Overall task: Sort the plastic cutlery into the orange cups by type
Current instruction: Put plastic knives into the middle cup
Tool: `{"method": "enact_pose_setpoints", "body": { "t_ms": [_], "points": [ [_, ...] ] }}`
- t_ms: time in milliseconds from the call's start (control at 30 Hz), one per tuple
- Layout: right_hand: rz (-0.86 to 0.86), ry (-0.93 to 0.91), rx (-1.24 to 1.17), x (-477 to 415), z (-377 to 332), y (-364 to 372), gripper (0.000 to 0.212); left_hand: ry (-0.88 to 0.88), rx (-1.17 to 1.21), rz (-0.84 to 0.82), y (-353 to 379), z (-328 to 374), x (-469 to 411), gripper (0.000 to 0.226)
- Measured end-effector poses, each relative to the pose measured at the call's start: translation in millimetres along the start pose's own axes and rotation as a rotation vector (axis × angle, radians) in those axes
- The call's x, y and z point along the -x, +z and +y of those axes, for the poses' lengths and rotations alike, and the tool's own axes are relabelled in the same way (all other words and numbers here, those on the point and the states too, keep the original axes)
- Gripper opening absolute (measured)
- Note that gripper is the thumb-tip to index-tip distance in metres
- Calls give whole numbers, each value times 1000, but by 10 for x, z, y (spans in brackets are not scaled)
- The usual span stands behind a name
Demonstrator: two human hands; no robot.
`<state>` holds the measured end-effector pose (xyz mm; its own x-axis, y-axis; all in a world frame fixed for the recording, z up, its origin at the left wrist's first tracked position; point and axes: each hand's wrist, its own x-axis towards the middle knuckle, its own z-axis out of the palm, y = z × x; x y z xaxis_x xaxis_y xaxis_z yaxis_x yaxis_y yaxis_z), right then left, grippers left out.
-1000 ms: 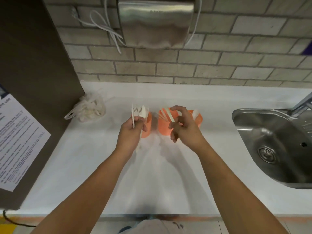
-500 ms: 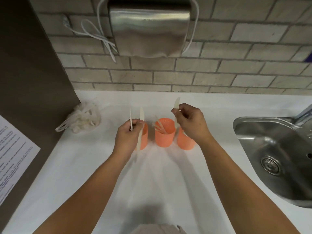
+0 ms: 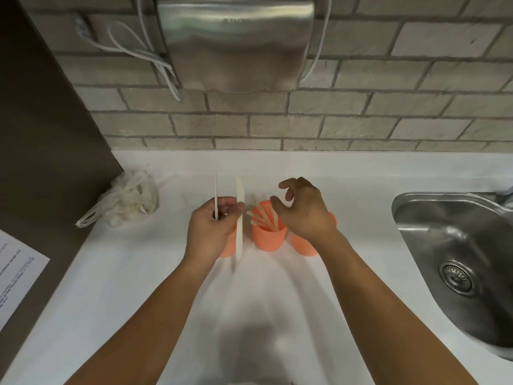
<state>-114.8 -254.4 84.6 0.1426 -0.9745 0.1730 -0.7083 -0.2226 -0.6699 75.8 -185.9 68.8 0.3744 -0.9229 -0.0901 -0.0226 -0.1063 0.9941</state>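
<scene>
Orange cups (image 3: 305, 247) stand centre frame. Left hand (image 3: 211, 232) pinches two white cutlery pieces (image 3: 239, 218) above the leftmost; right hand (image 3: 302, 215) hovers empty, fingers loose, over the middle cup (image 3: 268, 241). Risk: knocking it over.

we are looking at a brushed metal hand dryer (image 3: 236, 43) on a rough, matt brick wall (image 3: 361, 120), and a glossy steel sink (image 3: 444, 232) beside a smooth white counter (image 3: 138, 287). we are seeing matt orange plastic cups (image 3: 269, 240), a pale smooth plastic knife (image 3: 239, 218), a crinkled thin plastic bag (image 3: 130, 201) and matt paper (image 3: 16, 273).
</scene>
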Motion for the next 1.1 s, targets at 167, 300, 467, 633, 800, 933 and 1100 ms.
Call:
{"method": "enact_pose_setpoints", "body": {
  "t_ms": [167,300,467,633,800,933,1100],
  "points": [
    [96,-74,-253,-17,-159,-2,17,12,19,-31,60,41,-46,10],
    [-9,-68,-388,-14,-213,41,19,29,-16,-71,112,92,-80,12],
    [-46,-41,-469,-53,-224,76,9,33,10,-127,164,97,-119,13],
    [11,52,-556,-123,-214,43,12,33,-20,-161,188,76,-102,12],
    [-94,101,-759,-109,-173,-41,16,36,25,-164,200,55,-88,12],
    [-106,53,-737,-96,-168,-69,16,37,31,-191,222,78,-82,16],
    [245,4,-579,-210,-132,-176,9,-131,99,-112,227,120,-143,24]
  ]
}}
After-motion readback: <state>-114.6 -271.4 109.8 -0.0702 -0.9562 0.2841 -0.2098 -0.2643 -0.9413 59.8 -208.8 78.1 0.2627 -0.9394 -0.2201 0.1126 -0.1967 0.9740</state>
